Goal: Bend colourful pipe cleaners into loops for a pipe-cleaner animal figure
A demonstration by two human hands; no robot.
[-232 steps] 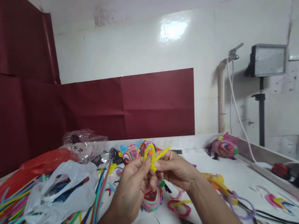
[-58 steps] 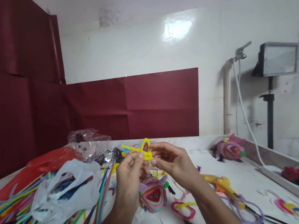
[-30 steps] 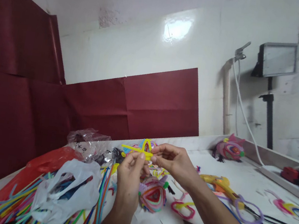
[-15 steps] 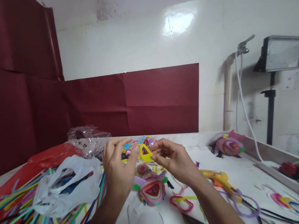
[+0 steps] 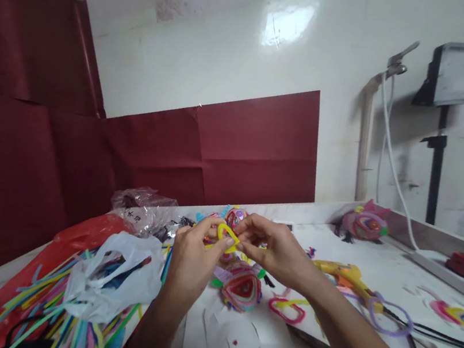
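A yellow pipe cleaner point(image 5: 228, 233), bent into a pointed loop, is held up between my two hands over the table. My left hand point(image 5: 197, 253) pinches its lower left side between thumb and fingers. At the loop's right corner, the fingertips of my right hand point(image 5: 271, 246) close on it. Just below lies a fish-like figure point(image 5: 243, 289) of coiled pink, red and green pipe cleaners. Behind my hands another colourful figure point(image 5: 235, 216) is partly hidden. A pink pipe-cleaner loop point(image 5: 288, 309) with a yellow strand lies to the right.
Left of my hands, many loose pipe cleaners point(image 5: 41, 308) lie with a white plastic bag point(image 5: 116, 279) and a red bag point(image 5: 88, 228). Rightward are a yellow glue gun point(image 5: 342, 272), a purple loop point(image 5: 389, 317), black cables point(image 5: 442, 339) and a pink figure point(image 5: 365, 222). A drawn sheet point(image 5: 241, 344) lies in front.
My left hand has moved in closer to my right, its thumb now pressing on the yellow loop. The loop is turned and looks narrower. The camera view has shifted slightly.
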